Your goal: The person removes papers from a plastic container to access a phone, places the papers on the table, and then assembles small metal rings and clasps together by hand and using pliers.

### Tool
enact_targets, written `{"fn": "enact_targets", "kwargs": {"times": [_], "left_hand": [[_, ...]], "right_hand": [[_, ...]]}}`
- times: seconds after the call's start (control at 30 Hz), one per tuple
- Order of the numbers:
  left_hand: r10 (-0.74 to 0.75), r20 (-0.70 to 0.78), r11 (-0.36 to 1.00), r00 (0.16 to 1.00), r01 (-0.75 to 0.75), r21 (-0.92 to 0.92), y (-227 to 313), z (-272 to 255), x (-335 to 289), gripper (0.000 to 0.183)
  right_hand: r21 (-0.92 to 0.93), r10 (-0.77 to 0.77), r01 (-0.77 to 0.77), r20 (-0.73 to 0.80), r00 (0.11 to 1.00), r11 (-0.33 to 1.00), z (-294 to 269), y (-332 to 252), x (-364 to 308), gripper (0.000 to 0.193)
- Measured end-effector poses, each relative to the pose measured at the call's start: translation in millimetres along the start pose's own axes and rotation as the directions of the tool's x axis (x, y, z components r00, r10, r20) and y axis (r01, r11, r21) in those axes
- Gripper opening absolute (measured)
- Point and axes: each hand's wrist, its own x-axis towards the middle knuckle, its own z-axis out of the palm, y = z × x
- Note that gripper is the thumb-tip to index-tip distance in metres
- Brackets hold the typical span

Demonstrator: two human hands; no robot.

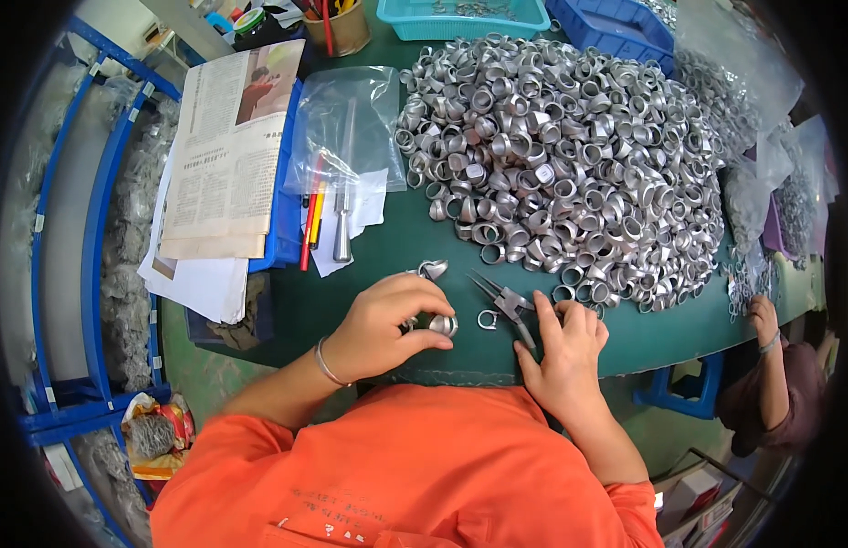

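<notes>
My left hand (392,324) is closed in a pinch, with a silver metal ring (445,325) at its fingertips. Part of another ring shows in the gap between finger and thumb. Just beyond the knuckles lie a few rings (433,268), partly covered by the hand. Thumb and index finger of my right hand (567,352) are on the two handles of slim-nosed pliers (508,303), whose jaws are apart and point away to the left. A single ring (487,319) lies on the green tabletop (396,237) between my hands.
A large heap of silver rings (570,164) fills the far right of the table. To the left are a newspaper (227,155), a clear bag (346,128) and pens (313,215). Teal (465,27) and blue (616,27) trays stand behind. Another person's hand (763,320) is at the right.
</notes>
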Motion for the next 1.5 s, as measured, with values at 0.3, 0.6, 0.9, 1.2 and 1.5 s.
{"fn": "enact_targets", "kwargs": {"times": [0.3,0.6,0.9,1.2,1.5], "left_hand": [[-0.331,0.100,0.321,0.938,0.211,-0.923,8.0,21.3,-5.4,0.016],[0.056,0.044,0.975,0.997,-0.045,-0.218,24.6,7.3,1.5,0.018],[-0.200,0.077,0.836,0.977,0.211,-0.506,22.4,14.5,-5.5,0.013],[-0.350,0.207,0.489,0.914,0.366,-0.792,31.4,23.0,-2.6,0.016],[-0.362,0.414,0.130,0.835,0.485,-0.865,36.9,32.6,-12.8,0.018]], "right_hand": [[0.478,-0.249,0.280,-0.129,0.960,0.832,-17.2,-20.3,19.6,0.066],[0.936,-0.195,-0.325,0.348,0.917,0.137,0.8,-21.9,5.8,0.037],[0.883,-0.148,0.075,-0.006,0.989,0.464,2.0,-24.0,6.8,0.029],[0.540,-0.243,0.422,-0.372,0.896,0.728,10.5,-29.3,10.6,0.040],[0.288,-0.428,0.547,-0.385,0.817,0.786,20.8,-29.1,12.7,0.038]]}}
